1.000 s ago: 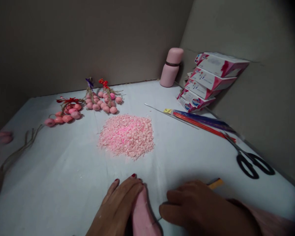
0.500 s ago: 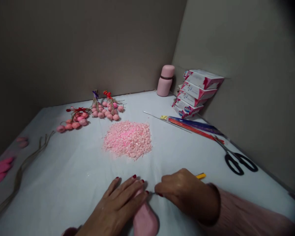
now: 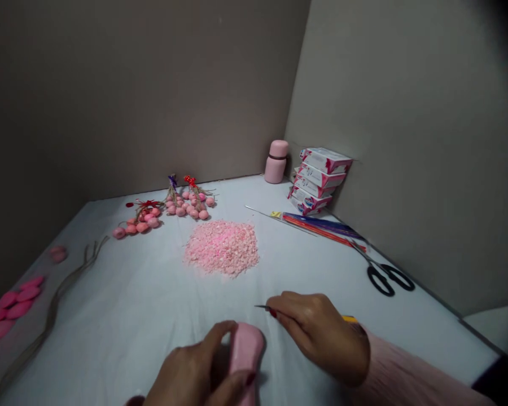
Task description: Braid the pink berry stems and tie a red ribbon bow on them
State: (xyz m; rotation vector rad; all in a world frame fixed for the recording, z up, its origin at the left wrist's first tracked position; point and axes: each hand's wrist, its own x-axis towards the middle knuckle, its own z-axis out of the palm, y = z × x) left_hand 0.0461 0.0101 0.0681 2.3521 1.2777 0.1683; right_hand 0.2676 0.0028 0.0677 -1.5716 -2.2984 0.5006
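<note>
My left hand (image 3: 195, 369) grips a pink bar of soap (image 3: 248, 349) at the bottom centre, fingers along its left side and thumb across its near part. To the right, my right hand (image 3: 317, 330) is closed around a cutter with a yellow handle (image 3: 349, 319); its thin dark blade (image 3: 261, 306) points left, apart from the soap. Beyond both hands lies a heap of pink shavings (image 3: 224, 247) on the white table (image 3: 152, 299).
Behind the heap are bunches of pink balls (image 3: 190, 204). A pink bottle (image 3: 276, 162) and stacked boxes (image 3: 319, 180) stand at the back. Scissors (image 3: 387, 277) and red and blue strips (image 3: 322, 227) lie right. Twine (image 3: 53, 310) and pink pieces (image 3: 14, 307) lie left.
My left hand has gone from lying flat over the soap to gripping its sides. My right hand and the blade have drawn apart from the soap. The view has tilted up slightly.
</note>
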